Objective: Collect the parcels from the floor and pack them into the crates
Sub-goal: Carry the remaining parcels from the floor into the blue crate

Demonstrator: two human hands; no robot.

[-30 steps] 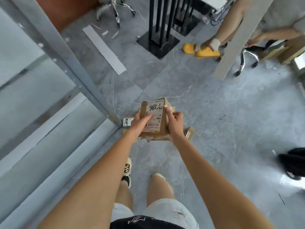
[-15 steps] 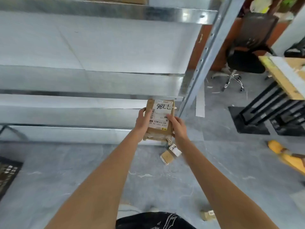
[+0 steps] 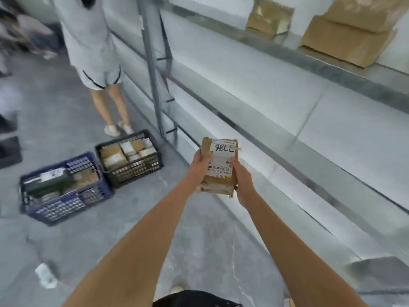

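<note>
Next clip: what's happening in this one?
A person holds a small stack of brown cardboard parcels in both hands, left hand and right hand gripping its sides. A black plastic crate and a blue plastic crate, both partly filled, stand on the grey floor ahead left.

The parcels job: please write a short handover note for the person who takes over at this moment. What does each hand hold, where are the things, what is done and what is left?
Hands: left hand and right hand together hold a small stack of cardboard parcels, carried in front of the body.
Things: black crate and blue crate stand side by side on the floor, ahead and to the left, beside the metal shelving.
Done: both crates already contain parcels.
Left: put the held stack into a crate. A small whitish item lies on the floor at lower left, too blurred to identify; check it.
</note>
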